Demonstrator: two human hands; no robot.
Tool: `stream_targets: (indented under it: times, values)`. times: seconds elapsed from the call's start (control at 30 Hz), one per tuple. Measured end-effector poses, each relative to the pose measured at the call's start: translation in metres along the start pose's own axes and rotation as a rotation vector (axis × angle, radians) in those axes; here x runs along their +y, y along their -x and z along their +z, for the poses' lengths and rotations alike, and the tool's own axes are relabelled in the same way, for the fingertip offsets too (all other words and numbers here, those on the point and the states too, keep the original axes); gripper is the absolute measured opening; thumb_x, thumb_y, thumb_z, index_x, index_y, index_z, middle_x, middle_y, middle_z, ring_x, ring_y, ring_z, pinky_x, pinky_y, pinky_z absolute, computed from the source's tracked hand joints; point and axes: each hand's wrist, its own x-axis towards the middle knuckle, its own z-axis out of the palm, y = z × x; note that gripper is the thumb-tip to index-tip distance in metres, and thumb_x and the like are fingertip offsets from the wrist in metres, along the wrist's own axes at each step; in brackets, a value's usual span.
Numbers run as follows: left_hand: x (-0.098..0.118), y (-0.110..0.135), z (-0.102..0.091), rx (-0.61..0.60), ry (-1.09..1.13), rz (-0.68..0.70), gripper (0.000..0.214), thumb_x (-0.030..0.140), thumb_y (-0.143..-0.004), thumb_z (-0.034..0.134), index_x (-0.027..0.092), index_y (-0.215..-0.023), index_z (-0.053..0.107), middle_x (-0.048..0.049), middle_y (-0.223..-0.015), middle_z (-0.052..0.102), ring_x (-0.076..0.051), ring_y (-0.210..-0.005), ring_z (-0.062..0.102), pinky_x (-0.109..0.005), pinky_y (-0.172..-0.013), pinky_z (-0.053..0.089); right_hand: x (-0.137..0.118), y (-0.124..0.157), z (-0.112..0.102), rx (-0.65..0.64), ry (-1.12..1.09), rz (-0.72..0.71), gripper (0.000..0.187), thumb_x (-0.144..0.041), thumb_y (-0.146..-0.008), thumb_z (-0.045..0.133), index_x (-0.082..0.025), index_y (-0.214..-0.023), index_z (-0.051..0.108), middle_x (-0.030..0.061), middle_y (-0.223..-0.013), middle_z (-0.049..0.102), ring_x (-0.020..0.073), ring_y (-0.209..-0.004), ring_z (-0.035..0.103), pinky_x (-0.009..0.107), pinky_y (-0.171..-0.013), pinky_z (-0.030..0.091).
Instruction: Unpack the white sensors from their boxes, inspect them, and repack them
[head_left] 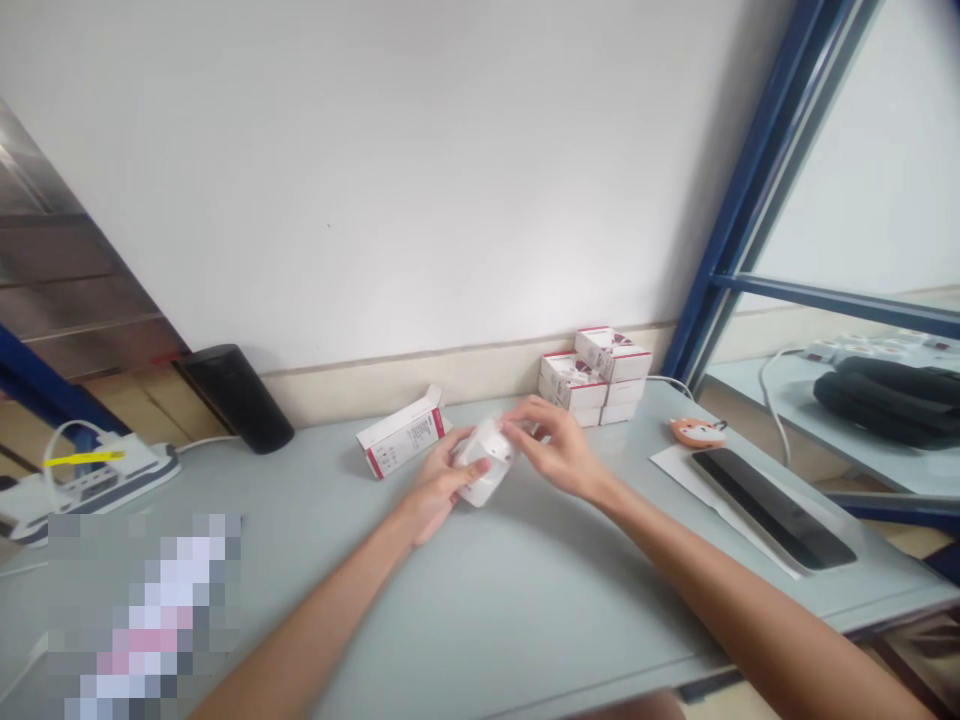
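Note:
Over the middle of the table, my left hand (pixel 439 480) is closed around a white plug adapter (pixel 480 488), its thumb across the front. Dark round holes show on the adapter's face, and a clear plastic bag seems to wrap it. My right hand (pixel 553 445) has its fingers pinched at the upper end of the bag (pixel 496 428); the fingertips are partly blurred. Just left of my hands lies a white and red carton (pixel 405 442) with its end flap raised.
Several similar cartons (pixel 600 375) are stacked against the wall at the right back. A black cylinder (pixel 238 398) stands at the left back, near a power strip (pixel 97 490). On the right lie a dark phone (pixel 772 508), paper (pixel 701 490) and an orange-white trinket (pixel 697 432).

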Motion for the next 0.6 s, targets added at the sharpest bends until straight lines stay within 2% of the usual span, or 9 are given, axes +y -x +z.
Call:
stream_targets:
  times: [0.1, 0.23, 0.3, 0.37, 0.4, 0.47, 0.53, 0.6]
  values:
    - [0.003, 0.005, 0.006, -0.061, -0.033, -0.104, 0.072, 0.044, -0.076, 0.090, 0.024, -0.137, 0.058, -0.0154, -0.127, 0.070, -0.028, -0.104, 0.075, -0.044, -0.090, 0.061, 0.011, -0.005, 0.000, 0.162, 0.019, 0.074, 0.027, -0.044, -0.097, 0.060, -0.022, -0.097, 0.075, 0.0066, -0.095, 0.074, 0.0200, -0.081, 0.066, 0.032, -0.069, 0.053]
    - [0.008, 0.009, 0.006, -0.135, -0.136, -0.244, 0.078, 0.041, -0.078, 0.089, 0.021, -0.145, 0.052, -0.0187, -0.127, 0.072, -0.027, -0.091, 0.079, -0.040, -0.087, 0.062, 0.024, -0.012, -0.014, 0.451, 0.053, 0.119, 0.030, -0.048, -0.099, 0.055, -0.022, -0.108, 0.068, 0.0098, -0.106, 0.072, 0.0226, -0.087, 0.067, 0.035, -0.072, 0.057]
    - [0.010, 0.006, 0.002, -0.097, -0.151, -0.215, 0.073, 0.043, -0.081, 0.086, 0.021, -0.143, 0.055, -0.0182, -0.130, 0.070, -0.026, -0.089, 0.079, -0.038, -0.083, 0.063, 0.026, -0.015, -0.023, 0.603, 0.110, 0.074, 0.030, -0.047, -0.101, 0.050, -0.022, -0.112, 0.064, 0.0117, -0.115, 0.068, 0.0231, -0.095, 0.066, 0.035, -0.076, 0.059]
    - [0.011, 0.001, -0.003, 0.027, -0.121, -0.113, 0.064, 0.045, -0.084, 0.083, 0.023, -0.138, 0.057, -0.0170, -0.135, 0.068, -0.024, -0.090, 0.079, -0.037, -0.082, 0.064, 0.029, -0.016, -0.027, 0.672, 0.150, 0.022, 0.027, -0.044, -0.102, 0.049, -0.023, -0.115, 0.061, 0.0132, -0.124, 0.063, 0.0230, -0.103, 0.065, 0.036, -0.080, 0.060]
    - [0.011, -0.002, -0.005, 0.101, -0.101, -0.053, 0.062, 0.045, -0.085, 0.082, 0.024, -0.137, 0.056, -0.0165, -0.137, 0.066, -0.023, -0.089, 0.079, -0.037, -0.081, 0.065, 0.031, -0.017, -0.026, 0.655, 0.163, 0.011, 0.026, -0.042, -0.101, 0.050, -0.023, -0.115, 0.060, 0.0138, -0.126, 0.061, 0.0229, -0.103, 0.064, 0.036, -0.081, 0.060]
    - [0.011, -0.007, -0.010, 0.233, -0.095, 0.047, 0.062, 0.044, -0.085, 0.081, 0.025, -0.136, 0.052, -0.0151, -0.136, 0.066, -0.020, -0.084, 0.078, -0.036, -0.077, 0.065, 0.038, -0.016, -0.020, 0.538, 0.172, 0.045, 0.026, -0.041, -0.100, 0.052, -0.022, -0.115, 0.061, 0.0151, -0.126, 0.060, 0.0228, -0.099, 0.066, 0.038, -0.083, 0.060]
    - [0.010, -0.011, -0.013, 0.349, -0.166, 0.107, 0.066, 0.046, -0.082, 0.082, 0.026, -0.134, 0.046, -0.0110, -0.121, 0.072, -0.018, -0.073, 0.077, -0.035, -0.069, 0.063, 0.047, -0.014, -0.010, 0.345, 0.171, 0.132, 0.032, -0.039, -0.099, 0.054, -0.020, -0.123, 0.062, 0.0174, -0.131, 0.060, 0.0219, -0.090, 0.069, 0.040, -0.083, 0.060]
    - [0.009, -0.012, -0.015, 0.421, -0.293, 0.151, 0.069, 0.048, -0.077, 0.084, 0.027, -0.126, 0.040, -0.0030, -0.100, 0.075, -0.018, -0.062, 0.074, -0.032, -0.061, 0.060, 0.056, -0.010, -0.002, 0.163, 0.218, 0.199, 0.045, -0.037, -0.098, 0.055, -0.019, -0.139, 0.057, 0.0194, -0.142, 0.057, 0.0203, -0.081, 0.070, 0.043, -0.087, 0.060]
